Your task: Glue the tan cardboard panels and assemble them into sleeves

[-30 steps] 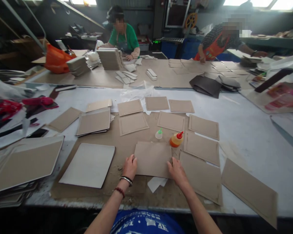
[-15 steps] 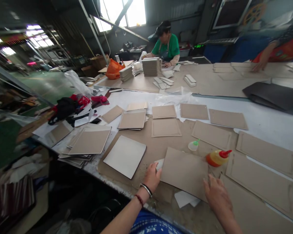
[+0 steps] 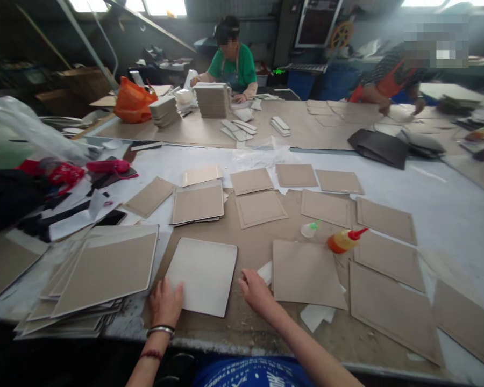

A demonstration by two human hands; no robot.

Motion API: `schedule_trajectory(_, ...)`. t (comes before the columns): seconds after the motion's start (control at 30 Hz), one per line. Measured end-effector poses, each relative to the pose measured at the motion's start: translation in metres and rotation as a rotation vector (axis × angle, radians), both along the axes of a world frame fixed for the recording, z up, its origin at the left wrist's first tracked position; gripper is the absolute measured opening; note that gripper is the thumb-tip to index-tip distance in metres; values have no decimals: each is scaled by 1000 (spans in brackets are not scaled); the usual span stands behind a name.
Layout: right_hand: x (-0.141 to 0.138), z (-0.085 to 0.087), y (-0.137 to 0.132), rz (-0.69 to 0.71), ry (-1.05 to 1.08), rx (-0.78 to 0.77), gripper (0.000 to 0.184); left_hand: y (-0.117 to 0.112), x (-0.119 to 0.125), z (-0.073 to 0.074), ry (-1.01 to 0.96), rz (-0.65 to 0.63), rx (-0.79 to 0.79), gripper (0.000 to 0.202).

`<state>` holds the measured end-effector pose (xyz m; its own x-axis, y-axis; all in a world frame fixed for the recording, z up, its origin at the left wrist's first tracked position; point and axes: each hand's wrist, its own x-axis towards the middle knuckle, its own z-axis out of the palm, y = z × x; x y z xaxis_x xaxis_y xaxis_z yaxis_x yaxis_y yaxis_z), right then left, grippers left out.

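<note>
A white square board [image 3: 204, 277] with a dark edge lies flat in front of me. My left hand [image 3: 166, 306] rests at its lower left corner, thumb on the board and apart from the other fingers. Just off the board's right edge is my right hand [image 3: 255, 289], its fingers curled in with nothing showing in them. Right of that hand lies a grey-brown sheet [image 3: 306, 274], touched by neither hand. A white scrap [image 3: 266, 272] sticks out from under its left side. Behind the sheet are a squeeze bottle [image 3: 342, 241] with a red cap and a small green-tipped container [image 3: 308, 230].
Stacked boards [image 3: 108, 263] stand at left, with a smaller stack [image 3: 197, 201] behind. Several brown panels [image 3: 391, 306] spread across the right. A phone [image 3: 112, 217] and red cloth [image 3: 62, 177] lie far left. Two people work at the far table [image 3: 258, 121].
My view has turned right. Both hands have left the grey-brown sheet and moved left: the left to the white board's corner, the right to beside its right edge, fingers now curled.
</note>
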<state>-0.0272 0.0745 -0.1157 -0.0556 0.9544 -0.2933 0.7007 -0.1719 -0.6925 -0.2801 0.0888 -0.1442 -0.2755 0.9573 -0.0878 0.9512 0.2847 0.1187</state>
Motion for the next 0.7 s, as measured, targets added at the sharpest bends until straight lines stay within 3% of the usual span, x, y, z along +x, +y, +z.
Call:
schedule_trajectory(0.13, -34, -13, 7, -123, -57, -74, 16, -13, 2, -7, 56, -77, 63, 59)
schedule_trajectory(0.27, -28, -10, 11, -215, -97, -104, 17, -24, 12, -10, -11, -42, 31, 60)
schedule_trajectory(0.4, -3, 1, 15, -212, -154, -73, 23, -32, 29, -18, -113, -128, 15, 64)
schedule_trajectory(0.5, 24, 5, 26, -165, -205, -57, 19, -39, 32, -34, -159, -165, 12, 64)
schedule_trajectory(0.63, 76, 3, 70, -209, -335, -19, 28, -47, 14, -60, -273, -230, 23, 60)
schedule_trajectory(0.7, 105, 0, 100, -245, -414, -4, 30, -48, 6, -68, -345, -198, 67, 55)
